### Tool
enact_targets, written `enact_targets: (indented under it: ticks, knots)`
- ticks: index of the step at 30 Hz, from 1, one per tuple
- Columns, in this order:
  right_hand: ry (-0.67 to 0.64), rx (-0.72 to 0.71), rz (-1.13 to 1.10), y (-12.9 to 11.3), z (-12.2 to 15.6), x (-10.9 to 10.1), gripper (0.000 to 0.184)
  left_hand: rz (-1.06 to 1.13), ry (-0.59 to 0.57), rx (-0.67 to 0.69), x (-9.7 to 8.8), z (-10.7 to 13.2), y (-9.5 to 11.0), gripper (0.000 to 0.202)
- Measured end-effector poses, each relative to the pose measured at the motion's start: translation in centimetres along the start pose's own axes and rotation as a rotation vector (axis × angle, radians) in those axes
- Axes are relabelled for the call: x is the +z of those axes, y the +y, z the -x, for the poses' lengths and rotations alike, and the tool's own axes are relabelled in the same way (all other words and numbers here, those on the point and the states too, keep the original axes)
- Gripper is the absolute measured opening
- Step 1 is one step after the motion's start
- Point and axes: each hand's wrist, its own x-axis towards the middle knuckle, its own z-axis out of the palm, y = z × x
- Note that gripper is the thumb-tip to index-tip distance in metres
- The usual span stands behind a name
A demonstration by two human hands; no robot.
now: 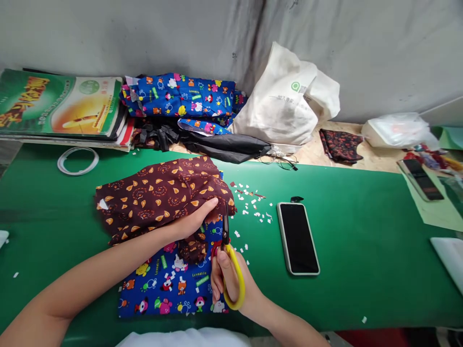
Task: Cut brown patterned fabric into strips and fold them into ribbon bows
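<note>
Scissors (225, 236) at the edge of the brown cloth (162, 193)

The right hand (227, 271) holds the scissors, its fingers and thumb closed around the yellow handle, the dark blades pointing away from the person. The blades are at the right end of the brown cloth; I cannot tell how far apart they stand. The left hand (195, 221) grips that same end, thumb on top (the other fingers are hidden by the fabric), and a bunch of the cloth hangs below the palm.

The brown cloth, printed with orange drops, lies on the green tabletop (361, 250) and covers the upper part of a blue printed cloth (159, 299). Small white scraps (256, 207) are scattered to the right of the blades, and a few rest on the blue cloth.

Just beyond those scraps, 1 phone (299, 238) lies face up, screen dark; a 2nd phone (421, 180) is at the far right. Along the wall stand a pile of books (58, 106), folded blue fabric (184, 96) and a white bag (282, 106). A white ring (77, 171) lies in front of the books.
</note>
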Motion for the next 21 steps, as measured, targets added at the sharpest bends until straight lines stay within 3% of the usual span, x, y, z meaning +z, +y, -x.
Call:
enact_targets:
  ticks: [4, 13, 21]
  knots:
    - [0.025, -0.031, -0.130, -0.1, -0.1, 0.1, 0.039, -0.013, 0.041, 0.007, 0.1, 0.1, 0.1, 0.040]
    - [-0.022, -0.127, -0.127, -1.4, -0.1, 0.3, 0.047, -0.052, 0.030, -0.005, -0.1, 0.2, 0.3, 0.041]
    - [-0.038, -0.115, -0.276, -0.9, -0.4, 0.3, 0.044, -0.093, 0.008, -0.104, 0.0, 0.6, 0.8, 0.045]
